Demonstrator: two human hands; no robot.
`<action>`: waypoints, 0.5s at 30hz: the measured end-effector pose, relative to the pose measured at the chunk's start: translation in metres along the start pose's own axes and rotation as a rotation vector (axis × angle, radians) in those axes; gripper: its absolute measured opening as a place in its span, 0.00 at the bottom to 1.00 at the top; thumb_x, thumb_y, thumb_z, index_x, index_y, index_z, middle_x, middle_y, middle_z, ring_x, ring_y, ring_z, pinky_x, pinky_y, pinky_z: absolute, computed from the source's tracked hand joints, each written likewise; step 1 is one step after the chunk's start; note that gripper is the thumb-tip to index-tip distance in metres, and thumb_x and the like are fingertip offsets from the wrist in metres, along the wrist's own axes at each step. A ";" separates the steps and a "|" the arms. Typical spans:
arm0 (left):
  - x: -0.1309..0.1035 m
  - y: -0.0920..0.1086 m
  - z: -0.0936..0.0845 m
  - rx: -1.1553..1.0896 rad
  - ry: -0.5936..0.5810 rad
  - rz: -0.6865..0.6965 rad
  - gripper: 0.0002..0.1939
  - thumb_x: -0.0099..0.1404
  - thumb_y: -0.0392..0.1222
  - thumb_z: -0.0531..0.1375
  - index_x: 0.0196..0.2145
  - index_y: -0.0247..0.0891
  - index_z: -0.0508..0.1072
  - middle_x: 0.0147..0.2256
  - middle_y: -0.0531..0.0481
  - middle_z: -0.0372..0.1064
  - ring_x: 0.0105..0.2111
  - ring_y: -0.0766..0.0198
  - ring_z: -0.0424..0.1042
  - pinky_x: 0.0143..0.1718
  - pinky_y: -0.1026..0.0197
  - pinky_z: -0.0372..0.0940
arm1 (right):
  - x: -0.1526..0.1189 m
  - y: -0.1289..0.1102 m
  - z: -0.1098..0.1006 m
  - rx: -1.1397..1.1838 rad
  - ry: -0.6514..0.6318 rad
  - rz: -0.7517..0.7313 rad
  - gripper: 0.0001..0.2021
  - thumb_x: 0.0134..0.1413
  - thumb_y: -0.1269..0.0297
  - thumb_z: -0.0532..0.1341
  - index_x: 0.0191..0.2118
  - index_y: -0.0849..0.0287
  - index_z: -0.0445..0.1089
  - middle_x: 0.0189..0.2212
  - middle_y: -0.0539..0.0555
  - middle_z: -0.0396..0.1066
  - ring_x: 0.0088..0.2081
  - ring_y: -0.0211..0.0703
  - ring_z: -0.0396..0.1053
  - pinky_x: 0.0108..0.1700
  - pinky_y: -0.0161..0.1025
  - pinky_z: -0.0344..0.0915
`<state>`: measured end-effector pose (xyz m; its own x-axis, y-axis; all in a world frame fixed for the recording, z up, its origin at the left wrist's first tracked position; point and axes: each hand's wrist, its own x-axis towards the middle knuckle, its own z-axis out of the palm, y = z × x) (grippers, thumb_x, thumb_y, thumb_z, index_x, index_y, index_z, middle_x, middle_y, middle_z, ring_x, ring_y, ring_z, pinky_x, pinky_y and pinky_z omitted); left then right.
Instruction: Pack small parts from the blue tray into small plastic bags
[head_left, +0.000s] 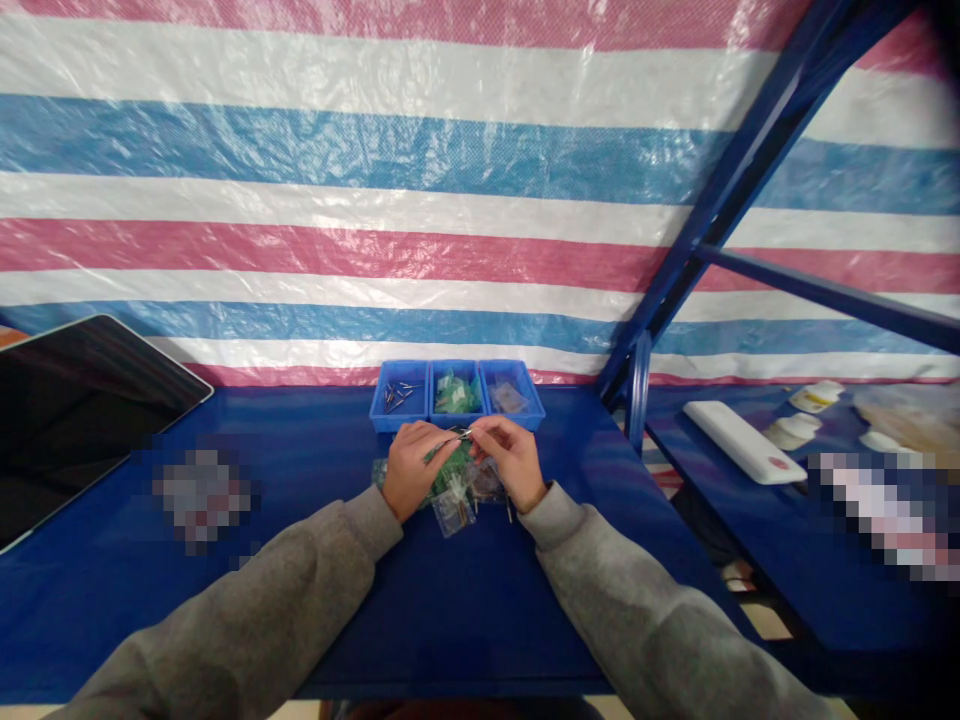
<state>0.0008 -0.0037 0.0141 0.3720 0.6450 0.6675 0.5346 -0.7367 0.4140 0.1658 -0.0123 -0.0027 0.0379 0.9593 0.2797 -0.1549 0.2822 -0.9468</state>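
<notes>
Two gray sleeves (300, 570) reach in from seven and five o'clock. Over one blue table (465, 620), one little clear bag (455, 512) lies at six o'clock from my hands. Green packs (450, 468) sit under my hands, half hidden, so I can't count them. My left hand (411, 465) and my right hand (511, 458) both pinch one thin shiny metal thing (459, 436), which is between my fingertips. My fingers cover some of it. It is long and runs from eight to two o'clock; I can't tell which end is the front. At nine o'clock is one black screen (82, 430), cut off on its left. At twelve o'clock stand three blue boxes (401, 421) in a row, with one striped sheet (375, 240) behind.
</notes>
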 end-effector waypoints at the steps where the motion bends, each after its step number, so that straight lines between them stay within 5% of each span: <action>1: 0.000 0.001 -0.001 -0.006 -0.002 -0.003 0.08 0.62 0.42 0.56 0.35 0.40 0.75 0.32 0.49 0.74 0.34 0.61 0.70 0.38 0.57 0.59 | 0.000 0.000 0.000 -0.010 -0.001 -0.007 0.11 0.48 0.56 0.62 0.31 0.60 0.68 0.22 0.50 0.69 0.22 0.37 0.66 0.24 0.34 0.65; 15: -0.004 -0.001 -0.004 -0.050 0.073 -0.004 0.08 0.63 0.39 0.55 0.35 0.39 0.74 0.33 0.48 0.74 0.35 0.61 0.70 0.39 0.57 0.61 | -0.009 -0.007 -0.003 -0.484 -0.077 -0.164 0.11 0.55 0.58 0.56 0.34 0.59 0.69 0.29 0.52 0.71 0.27 0.38 0.67 0.29 0.34 0.64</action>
<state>-0.0042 -0.0062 0.0137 0.3126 0.6328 0.7084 0.4965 -0.7446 0.4461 0.1699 -0.0226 0.0010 -0.0521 0.9041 0.4241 0.3226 0.4171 -0.8497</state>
